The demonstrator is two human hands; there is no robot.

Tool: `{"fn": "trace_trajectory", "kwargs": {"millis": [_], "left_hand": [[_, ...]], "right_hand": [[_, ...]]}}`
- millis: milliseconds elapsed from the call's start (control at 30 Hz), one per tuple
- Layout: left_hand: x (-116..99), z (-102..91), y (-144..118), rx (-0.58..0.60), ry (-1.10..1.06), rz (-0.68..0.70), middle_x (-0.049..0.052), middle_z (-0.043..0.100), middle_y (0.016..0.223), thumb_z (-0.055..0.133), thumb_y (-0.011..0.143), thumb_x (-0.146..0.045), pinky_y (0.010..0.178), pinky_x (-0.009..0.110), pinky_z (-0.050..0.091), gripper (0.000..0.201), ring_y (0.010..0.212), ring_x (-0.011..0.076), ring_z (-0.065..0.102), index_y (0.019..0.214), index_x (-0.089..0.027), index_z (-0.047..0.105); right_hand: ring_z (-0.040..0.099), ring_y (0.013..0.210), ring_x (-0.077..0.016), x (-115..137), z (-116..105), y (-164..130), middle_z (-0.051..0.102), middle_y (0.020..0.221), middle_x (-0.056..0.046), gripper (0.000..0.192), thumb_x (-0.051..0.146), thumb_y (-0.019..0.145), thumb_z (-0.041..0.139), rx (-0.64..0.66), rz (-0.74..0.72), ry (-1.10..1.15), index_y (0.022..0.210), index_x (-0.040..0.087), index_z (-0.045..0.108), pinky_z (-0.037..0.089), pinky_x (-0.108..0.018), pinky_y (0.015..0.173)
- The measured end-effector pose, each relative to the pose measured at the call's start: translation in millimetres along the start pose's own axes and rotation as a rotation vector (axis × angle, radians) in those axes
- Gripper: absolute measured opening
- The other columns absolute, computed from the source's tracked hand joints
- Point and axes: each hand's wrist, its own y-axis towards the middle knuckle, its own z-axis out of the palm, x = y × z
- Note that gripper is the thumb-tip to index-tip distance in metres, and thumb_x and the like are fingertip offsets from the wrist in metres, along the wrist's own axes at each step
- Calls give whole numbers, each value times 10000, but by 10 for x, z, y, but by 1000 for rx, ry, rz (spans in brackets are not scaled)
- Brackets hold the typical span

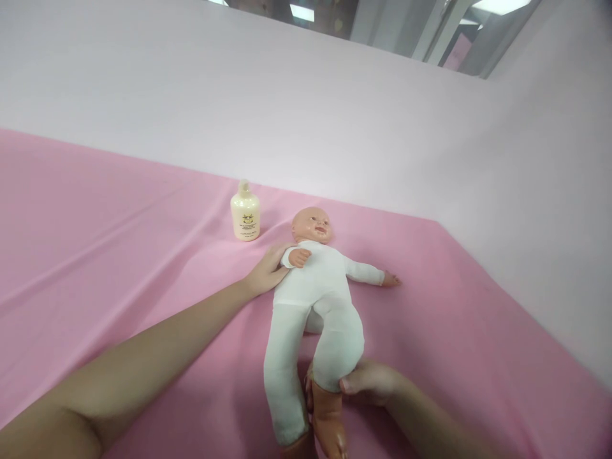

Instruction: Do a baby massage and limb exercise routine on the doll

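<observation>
Head view shows the doll (313, 299) lying face-up on the pink cloth (119, 255), left hand (265, 271) cupping its shoulder, right hand (368, 386) gripping 1 lower leg. A hard pull on that leg could drag the doll out from under the left hand, and a sideways swing could tip the lotion bottle (245, 211) standing near its head.

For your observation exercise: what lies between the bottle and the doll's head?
In the head view, only bare pink cloth lies between the bottle and the doll. The left hand sits lower, at the doll's shoulder, outside that stretch.
</observation>
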Motion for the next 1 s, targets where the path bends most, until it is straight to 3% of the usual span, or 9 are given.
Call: {"fn": "trace_trajectory", "kwargs": {"millis": [267,567,800,1000], "left_hand": [[-10,-3,-5,-2,-5,5,129,690,1326,570,1028,-453,1090,511,487,432,1222,318,632,1391,-219,595],[-1,-2,-7,8,-30,6,125,676,1346,585,1021,-398,1086,506,475,417,1229,325,625,1400,-223,585],[13,6,-18,7,-12,-13,128,670,1353,584,1024,-426,1114,524,459,428,1245,329,608,1404,-228,584],[41,18,-26,3,-35,-22,136,660,1387,590,1019,-449,1122,534,454,457,1283,342,594,1414,-220,583]], "right_hand": [[726,1024,-318,-3,2,2,775,1007,-169,647,631,685,850,-5,-3,-3,1052,102,793,503,-426,1012],[709,1089,-312,63,50,-15,771,1110,-179,649,596,718,869,-2,2,6,1120,94,780,489,-423,1039],[716,1076,-311,125,89,-31,785,1051,-147,605,602,725,879,-12,26,-16,1076,120,776,474,-492,1094],[708,1117,-294,143,103,-29,775,1133,-148,577,532,744,893,-3,7,-8,1137,125,779,460,-462,1112]]}}
